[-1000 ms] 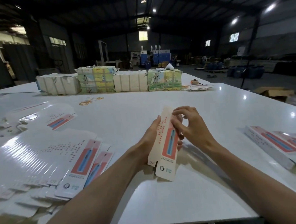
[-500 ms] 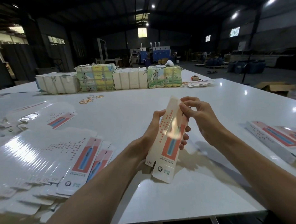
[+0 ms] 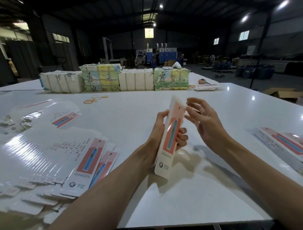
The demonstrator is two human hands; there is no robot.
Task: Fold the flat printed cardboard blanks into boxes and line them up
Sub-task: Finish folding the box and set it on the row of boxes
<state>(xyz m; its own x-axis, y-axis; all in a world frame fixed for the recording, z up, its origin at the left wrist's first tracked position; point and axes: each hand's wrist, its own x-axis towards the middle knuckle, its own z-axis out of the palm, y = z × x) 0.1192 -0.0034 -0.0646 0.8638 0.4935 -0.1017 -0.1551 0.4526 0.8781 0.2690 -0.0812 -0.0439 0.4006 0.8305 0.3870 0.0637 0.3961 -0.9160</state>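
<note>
A wide white table [image 3: 130, 115] is seen, glossy under the shed lights. Its left part is covered by a fanned pile of flat blanks [image 3: 45, 153]. A row of wrapped bundles [image 3: 101, 78] is set along the far side, and a few finished boxes [image 3: 285, 144] are laid at the right edge.

Above the middle of the table a half-folded box [image 3: 172, 131] is held upright and slightly tilted, clear of the surface. It is gripped around its middle by the left hand [image 3: 158, 130], with the fingers [image 3: 181, 139] curled round its far edge. The right hand [image 3: 204, 120] is poised just beside the upper end, fingers loosely spread and closed on nothing. Whether a fingertip touches the top flap cannot be told.

The card is judged light, thin and glossy, so some slip is to be expected. The panels could be dented by a hard squeeze. It is best taken by the long edges, with the end flaps left free for tucking.

A few rubber bands [image 3: 93, 99] are scattered near the bundles.
</note>
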